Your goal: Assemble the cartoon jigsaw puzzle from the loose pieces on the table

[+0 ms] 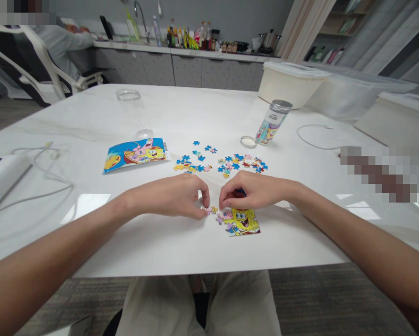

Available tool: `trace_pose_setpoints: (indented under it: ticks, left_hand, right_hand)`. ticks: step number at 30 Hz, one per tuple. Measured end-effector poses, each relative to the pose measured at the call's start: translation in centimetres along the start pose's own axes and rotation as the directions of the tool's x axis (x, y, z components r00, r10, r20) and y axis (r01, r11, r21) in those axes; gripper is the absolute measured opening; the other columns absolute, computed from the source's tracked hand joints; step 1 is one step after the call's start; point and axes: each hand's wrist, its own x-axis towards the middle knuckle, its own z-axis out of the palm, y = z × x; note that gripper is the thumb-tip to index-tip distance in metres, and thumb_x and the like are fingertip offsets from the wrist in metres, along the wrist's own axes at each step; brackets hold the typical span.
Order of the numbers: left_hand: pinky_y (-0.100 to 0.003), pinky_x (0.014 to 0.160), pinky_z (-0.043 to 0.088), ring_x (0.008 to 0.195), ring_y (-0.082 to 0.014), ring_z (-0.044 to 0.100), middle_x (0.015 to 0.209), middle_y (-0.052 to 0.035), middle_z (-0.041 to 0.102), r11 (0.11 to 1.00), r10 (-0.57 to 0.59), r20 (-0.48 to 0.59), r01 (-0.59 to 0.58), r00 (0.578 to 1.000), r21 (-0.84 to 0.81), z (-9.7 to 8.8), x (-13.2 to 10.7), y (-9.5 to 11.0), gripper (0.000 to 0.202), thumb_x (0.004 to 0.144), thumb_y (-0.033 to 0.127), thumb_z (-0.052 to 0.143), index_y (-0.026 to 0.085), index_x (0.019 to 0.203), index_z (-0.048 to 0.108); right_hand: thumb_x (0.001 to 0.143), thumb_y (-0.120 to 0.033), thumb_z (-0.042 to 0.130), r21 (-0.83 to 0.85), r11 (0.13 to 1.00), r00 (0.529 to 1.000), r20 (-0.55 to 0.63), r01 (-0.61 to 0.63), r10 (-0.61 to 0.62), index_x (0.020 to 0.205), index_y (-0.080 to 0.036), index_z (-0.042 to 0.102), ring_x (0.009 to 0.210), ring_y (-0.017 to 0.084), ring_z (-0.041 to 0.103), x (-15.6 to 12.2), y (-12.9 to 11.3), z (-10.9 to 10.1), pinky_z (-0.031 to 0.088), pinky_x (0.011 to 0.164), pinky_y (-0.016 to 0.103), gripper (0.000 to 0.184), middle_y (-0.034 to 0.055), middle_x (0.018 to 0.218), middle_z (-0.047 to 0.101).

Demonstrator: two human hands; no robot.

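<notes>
My left hand point(183, 193) is closed in a pinch, thumb and index finger at the edge of a small pink and yellow jigsaw piece point(212, 211) on the white table. Just right of it, the joined part of a cartoon jigsaw point(244, 221) lies flat, showing a yellow face and a pink figure. My right hand point(246, 190) is curled over the top of this joined part, its fingertips drawn together; what they hold, if anything, is hidden. Some blue shows beneath its palm. Beyond both hands, several loose jigsaw pieces point(235, 161) are scattered.
A picture sheet point(137, 156) lies left of the loose pieces. A clear jar point(129, 95), a printed canister point(273, 122) and a ring-shaped lid point(248, 142) stand farther back. Plastic bins point(291, 84) line the right, cables point(69, 186) the left. Another person point(62, 46) sits by the counter.
</notes>
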Motion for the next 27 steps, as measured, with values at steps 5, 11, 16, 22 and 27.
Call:
trace_pose_setpoints:
  ticks: [5, 11, 16, 22, 27]
  left_hand:
    - [-0.023, 0.057, 0.035, 0.055, -0.0108, 0.05, 0.071, 0.0024, 0.06, 1.0, -0.011, 0.013, 0.011, 1.0, -0.026, -0.04, -0.01, 0.35, 0.024, 0.072, 0.033, 0.06, 0.022, 0.091, 0.071]
    - [-0.024, 0.06, 0.036, 0.057, -0.0119, 0.051, 0.071, 0.0019, 0.061, 0.999, -0.016, 0.011, 0.016, 1.0, -0.028, 0.06, -0.01, 0.5, 0.028, 0.075, 0.035, 0.058, 0.02, 0.096, 0.068]
    - [-0.023, 0.06, 0.036, 0.058, -0.012, 0.052, 0.07, 0.0023, 0.059, 0.998, -0.025, -0.005, 0.025, 1.0, -0.05, 0.3, 0.1, 0.44, 0.032, 0.075, 0.043, 0.061, 0.021, 0.096, 0.068]
    - [-0.023, 0.055, 0.033, 0.053, -0.0104, 0.048, 0.068, 0.0032, 0.058, 0.996, -0.034, 0.014, 0.035, 0.999, -0.077, 0.17, 0.19, 0.47, 0.026, 0.073, 0.037, 0.06, 0.021, 0.092, 0.069]
    - [-0.023, 0.053, 0.032, 0.051, -0.0102, 0.047, 0.063, 0.0045, 0.057, 0.993, -0.053, 0.052, 0.058, 0.997, -0.106, 0.09, 0.25, 0.44, 0.026, 0.072, 0.036, 0.06, 0.02, 0.091, 0.069]
  right_hand:
    - [0.086, -0.024, 0.055, -0.001, 1.0, 1.0, -0.021, 0.007, -0.007, 0.088, -0.011, 0.073, 0.052, 0.007, 0.049, -0.14, -0.09, -0.17, 0.035, 0.051, 0.02, 0.022, 0.0003, 0.061, 0.063]
    - [0.086, -0.025, 0.055, -0.003, 1.0, 0.999, -0.051, 0.012, -0.012, 0.086, -0.012, 0.072, 0.051, 0.007, 0.049, -0.24, -0.14, -0.36, 0.034, 0.051, 0.02, 0.022, 0.0, 0.06, 0.062]
    - [0.085, -0.022, 0.054, -0.022, 1.0, 0.999, -0.047, 0.022, -0.023, 0.087, -0.011, 0.073, 0.051, 0.007, 0.049, -0.13, 0.03, -0.16, 0.035, 0.052, 0.02, 0.021, 0.0001, 0.06, 0.061]
    - [0.086, -0.024, 0.055, -0.028, 0.999, 0.998, -0.048, 0.027, -0.028, 0.086, -0.012, 0.072, 0.052, 0.007, 0.049, -0.09, 0.3, 0.0, 0.035, 0.052, 0.02, 0.021, -0.0004, 0.061, 0.061]
    - [0.085, -0.024, 0.054, -0.029, 0.999, 0.999, -0.041, 0.014, -0.015, 0.086, -0.013, 0.072, 0.052, 0.008, 0.049, -0.03, 0.21, 0.04, 0.034, 0.052, 0.02, 0.021, -0.0002, 0.061, 0.062]
